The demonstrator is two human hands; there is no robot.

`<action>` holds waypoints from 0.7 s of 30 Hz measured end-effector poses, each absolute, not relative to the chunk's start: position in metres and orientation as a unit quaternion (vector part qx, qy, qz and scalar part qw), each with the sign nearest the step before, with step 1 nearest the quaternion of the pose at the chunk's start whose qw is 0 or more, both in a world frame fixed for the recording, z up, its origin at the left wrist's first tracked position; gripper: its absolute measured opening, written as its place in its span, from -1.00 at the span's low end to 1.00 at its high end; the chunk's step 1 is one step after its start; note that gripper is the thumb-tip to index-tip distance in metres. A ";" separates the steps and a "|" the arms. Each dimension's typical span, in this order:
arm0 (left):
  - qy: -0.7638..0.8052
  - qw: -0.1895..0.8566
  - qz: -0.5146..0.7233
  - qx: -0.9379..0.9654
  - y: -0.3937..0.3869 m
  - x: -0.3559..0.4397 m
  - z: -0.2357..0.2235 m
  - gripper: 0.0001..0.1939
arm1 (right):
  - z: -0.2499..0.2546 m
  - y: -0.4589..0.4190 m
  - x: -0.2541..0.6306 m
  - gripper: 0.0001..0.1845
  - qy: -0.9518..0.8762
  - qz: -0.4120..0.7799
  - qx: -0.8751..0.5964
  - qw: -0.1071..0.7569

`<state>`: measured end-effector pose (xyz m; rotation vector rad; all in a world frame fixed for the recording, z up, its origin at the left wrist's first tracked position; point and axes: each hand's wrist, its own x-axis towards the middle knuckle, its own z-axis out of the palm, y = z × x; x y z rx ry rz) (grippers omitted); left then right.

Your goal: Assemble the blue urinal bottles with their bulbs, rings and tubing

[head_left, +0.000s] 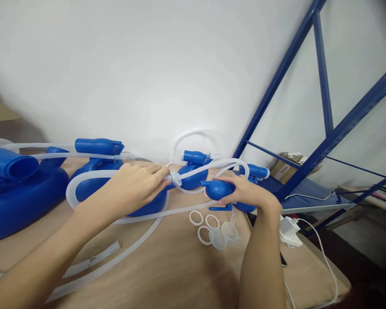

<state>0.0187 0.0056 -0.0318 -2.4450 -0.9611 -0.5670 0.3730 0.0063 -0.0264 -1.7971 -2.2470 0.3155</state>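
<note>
My left hand pinches the white tubing close to a clear plastic fitting, its fingers closed. In my right hand is a blue bulb-shaped plastic piece with a short spout pointing left; my fingers wrap round its right side. Tubing loops between the two hands. Behind them stands a blue plastic bottle, and another blue bottle is beyond my right hand. Just below the bulb lies a flat blue strip.
Several white rings and translucent caps lie on the brown table. A large blue bottle stands at left. A blue metal shelf, a white charger and its cable are at right. A white wall rises behind.
</note>
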 end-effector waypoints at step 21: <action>-0.272 0.197 -0.331 -0.882 -0.001 0.008 -0.023 -0.49 | 0.008 -0.037 0.304 -0.09 -0.854 -0.087 -0.431 0.280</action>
